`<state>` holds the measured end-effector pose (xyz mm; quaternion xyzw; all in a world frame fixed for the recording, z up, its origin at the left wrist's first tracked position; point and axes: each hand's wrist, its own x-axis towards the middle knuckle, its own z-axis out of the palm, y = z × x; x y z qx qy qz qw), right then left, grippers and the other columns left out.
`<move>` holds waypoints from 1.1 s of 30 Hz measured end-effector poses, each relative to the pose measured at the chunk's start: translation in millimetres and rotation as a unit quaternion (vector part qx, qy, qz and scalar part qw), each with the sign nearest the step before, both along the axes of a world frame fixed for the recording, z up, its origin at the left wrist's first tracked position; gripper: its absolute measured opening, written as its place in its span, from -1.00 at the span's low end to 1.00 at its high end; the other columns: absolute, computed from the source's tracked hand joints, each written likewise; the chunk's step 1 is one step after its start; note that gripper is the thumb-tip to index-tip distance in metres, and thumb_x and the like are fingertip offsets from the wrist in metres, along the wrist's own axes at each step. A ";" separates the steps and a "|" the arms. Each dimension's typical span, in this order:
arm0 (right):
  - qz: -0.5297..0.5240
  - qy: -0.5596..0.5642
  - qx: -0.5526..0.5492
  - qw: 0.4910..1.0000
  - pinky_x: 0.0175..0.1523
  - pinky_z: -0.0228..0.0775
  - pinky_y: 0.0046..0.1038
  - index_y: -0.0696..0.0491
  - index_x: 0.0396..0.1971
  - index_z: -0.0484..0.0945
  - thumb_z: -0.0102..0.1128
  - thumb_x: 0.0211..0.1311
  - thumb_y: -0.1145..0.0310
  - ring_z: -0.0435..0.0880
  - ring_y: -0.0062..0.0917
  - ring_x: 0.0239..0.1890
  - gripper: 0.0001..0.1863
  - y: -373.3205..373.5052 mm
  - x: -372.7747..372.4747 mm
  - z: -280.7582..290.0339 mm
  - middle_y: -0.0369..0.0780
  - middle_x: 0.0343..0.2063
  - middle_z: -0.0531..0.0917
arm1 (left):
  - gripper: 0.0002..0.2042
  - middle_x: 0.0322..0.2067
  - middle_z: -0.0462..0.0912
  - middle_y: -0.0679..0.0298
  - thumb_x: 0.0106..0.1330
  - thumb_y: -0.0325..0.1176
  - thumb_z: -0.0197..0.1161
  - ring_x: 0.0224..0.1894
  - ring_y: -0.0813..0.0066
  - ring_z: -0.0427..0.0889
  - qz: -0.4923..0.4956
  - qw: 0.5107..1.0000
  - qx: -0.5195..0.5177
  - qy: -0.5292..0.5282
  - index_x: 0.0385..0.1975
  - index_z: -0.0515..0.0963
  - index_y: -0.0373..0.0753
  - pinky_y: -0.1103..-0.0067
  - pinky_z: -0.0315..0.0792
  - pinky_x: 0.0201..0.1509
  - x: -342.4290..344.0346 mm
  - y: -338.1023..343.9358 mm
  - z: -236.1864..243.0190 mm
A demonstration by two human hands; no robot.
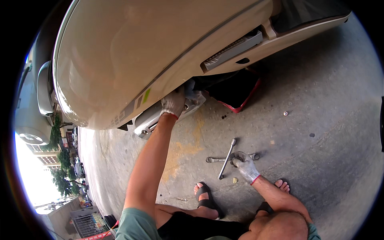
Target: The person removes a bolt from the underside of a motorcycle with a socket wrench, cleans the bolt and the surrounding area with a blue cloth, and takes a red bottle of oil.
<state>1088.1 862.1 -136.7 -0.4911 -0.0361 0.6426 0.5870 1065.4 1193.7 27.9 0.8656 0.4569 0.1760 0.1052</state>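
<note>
My left hand (pixel 173 103), in a white work glove, reaches up under the lower edge of a beige scooter's body panel (pixel 132 64). Its fingers are hidden behind the panel, beside a silver engine cover (pixel 192 106). Low over the concrete, my right hand (pixel 244 165) wears a white glove with dirty fingertips. Its fingers are curled closed at the middle of a slim silver socket wrench (pixel 230 151) with darker ends. Crossing beneath that tool and the hand, a combination wrench (pixel 214 160) lies on the ground.
A red-rimmed black tray (pixel 240 107) sits under the scooter. On the concrete are a small metal piece (pixel 285 113) and a yellowish chip (pixel 235 180). A silver footrest (pixel 234 50) is set along the scooter's side. My sandalled feet flank the work spot.
</note>
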 end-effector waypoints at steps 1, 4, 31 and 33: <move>-0.002 0.004 0.002 1.000 -0.20 0.34 -0.63 0.14 -0.21 0.59 0.10 0.33 0.51 0.48 -0.75 -0.32 -0.88 0.7 -0.5 0.2 -0.39 -0.39 0.60 | -0.61 0.05 0.60 -0.02 0.30 -0.18 0.20 0.10 0.03 0.57 -0.033 0.998 0.044 0.034 0.04 0.56 -0.26 0.23 0.41 0.18 -5.0 -4.0 0.7; 0.049 -0.022 0.006 0.999 -0.15 0.36 -0.62 0.14 -0.20 0.58 0.10 0.33 0.52 0.50 -0.73 -0.29 -0.87 5.9 -3.3 0.6 -0.38 -0.37 0.62 | -0.55 0.04 0.60 -0.03 0.26 -0.11 0.24 0.09 0.01 0.57 -0.086 0.984 0.095 0.125 0.06 0.54 -0.26 0.23 0.41 0.19 -12.1 -8.1 10.3; -0.011 0.007 0.017 1.000 -0.13 0.40 -0.61 0.16 -0.18 0.59 0.09 0.33 0.52 0.54 -0.71 -0.28 -0.86 -3.3 5.7 -7.6 -0.34 -0.34 0.64 | -0.55 0.21 0.47 0.09 0.40 -0.06 0.06 0.26 0.08 0.40 -0.039 0.962 0.120 0.243 0.19 0.45 -0.16 0.28 0.30 0.30 -44.0 47.2 31.0; 0.001 -0.006 0.012 1.000 -0.10 0.41 -0.62 0.17 -0.19 0.58 0.10 0.32 0.53 0.55 -0.71 -0.26 -0.87 -1.5 7.6 -5.0 -0.32 -0.33 0.66 | -0.53 0.26 0.44 0.10 0.43 -0.05 0.04 0.31 0.09 0.36 -0.022 0.973 0.104 0.203 0.23 0.42 -0.16 0.28 0.27 0.34 -54.2 33.2 26.4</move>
